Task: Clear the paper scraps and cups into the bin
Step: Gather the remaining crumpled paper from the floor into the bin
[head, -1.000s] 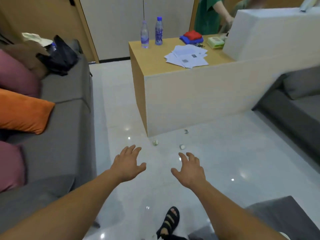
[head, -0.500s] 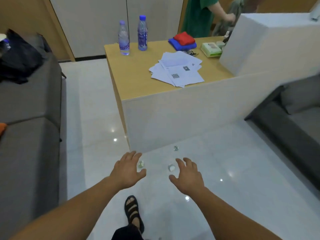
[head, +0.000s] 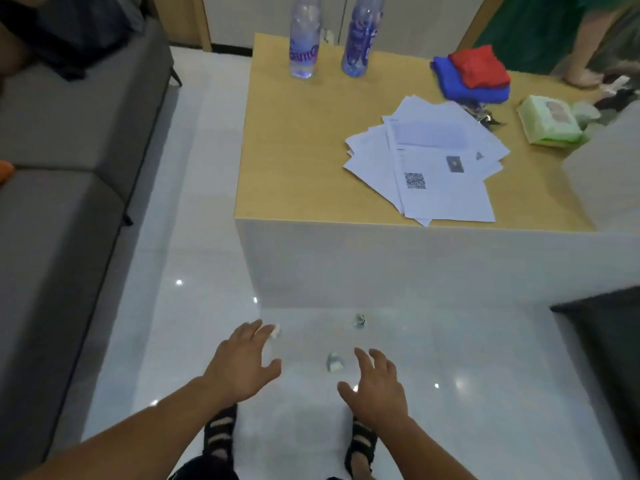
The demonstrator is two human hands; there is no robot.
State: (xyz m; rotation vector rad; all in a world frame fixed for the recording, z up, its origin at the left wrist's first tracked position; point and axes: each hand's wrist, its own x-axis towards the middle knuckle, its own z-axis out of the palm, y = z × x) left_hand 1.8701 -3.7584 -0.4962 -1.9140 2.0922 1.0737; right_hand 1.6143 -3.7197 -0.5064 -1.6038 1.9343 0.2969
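Glossy floor point(head: 485, 375): left hand point(head: 242, 365), right hand point(head: 377, 389) splayed near scraps point(head: 334, 362).

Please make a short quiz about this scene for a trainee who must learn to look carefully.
1. How many paper scraps lie on the floor in front of the table?
2. True or false: the right hand holds a scrap.
3. What stands at the far edge of the table? A: two bottles; B: a cup; C: a bin.
Key: 1. Three. 2. False, it is open and empty. 3. A.
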